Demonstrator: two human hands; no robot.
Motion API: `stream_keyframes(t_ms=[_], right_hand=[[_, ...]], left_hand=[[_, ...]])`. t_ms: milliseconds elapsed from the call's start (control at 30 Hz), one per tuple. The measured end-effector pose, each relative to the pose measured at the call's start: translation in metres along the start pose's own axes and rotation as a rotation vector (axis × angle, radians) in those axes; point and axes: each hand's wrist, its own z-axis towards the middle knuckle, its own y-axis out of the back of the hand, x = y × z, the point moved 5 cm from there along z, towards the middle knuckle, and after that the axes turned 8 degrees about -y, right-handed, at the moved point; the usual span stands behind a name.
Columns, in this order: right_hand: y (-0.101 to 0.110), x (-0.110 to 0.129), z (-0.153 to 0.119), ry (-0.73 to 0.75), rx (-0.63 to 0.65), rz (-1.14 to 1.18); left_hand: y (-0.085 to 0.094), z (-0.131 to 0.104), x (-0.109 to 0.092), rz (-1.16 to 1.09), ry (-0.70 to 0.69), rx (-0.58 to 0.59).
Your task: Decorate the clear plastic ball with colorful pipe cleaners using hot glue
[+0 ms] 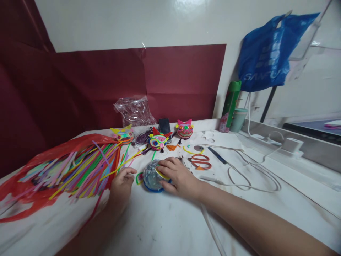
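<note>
A clear, dome-like ball with a blue rim rests on the white table. My right hand lies over its right side, its fingers round a small yellow piece against the dome. To the left of the dome is my left hand, fingers curled and thumb side near a small green and pink loop; whether it holds anything is hidden. Behind are three colourful lion-like heads: a yellow one, a red-horned one and a pink one.
Many coloured fuzzy sticks lie on a red plastic bag at the left. Orange-handled scissors, a blue-handled tool and a looping white cable are on the right. A phone leans at the back.
</note>
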Motion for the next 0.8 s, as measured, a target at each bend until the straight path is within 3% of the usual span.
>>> stream_keyframes(t_ms=[133, 500, 800], right_hand=[[0.0002, -0.0005, 0.0004, -0.008, 0.012, -0.001], [0.0002, -0.0013, 0.0015, -0.012, 0.01, -0.004], [0.0012, -0.0015, 0.0018, -0.016, 0.011, 0.011]], left_hand=[[0.0019, 0.0028, 0.001, 0.011, -0.032, -0.039], [-0.0039, 0.0026, 0.0071, -0.121, 0.048, 0.011], [-0.0055, 0.0031, 0.0033, -0.107, 0.026, 0.018]])
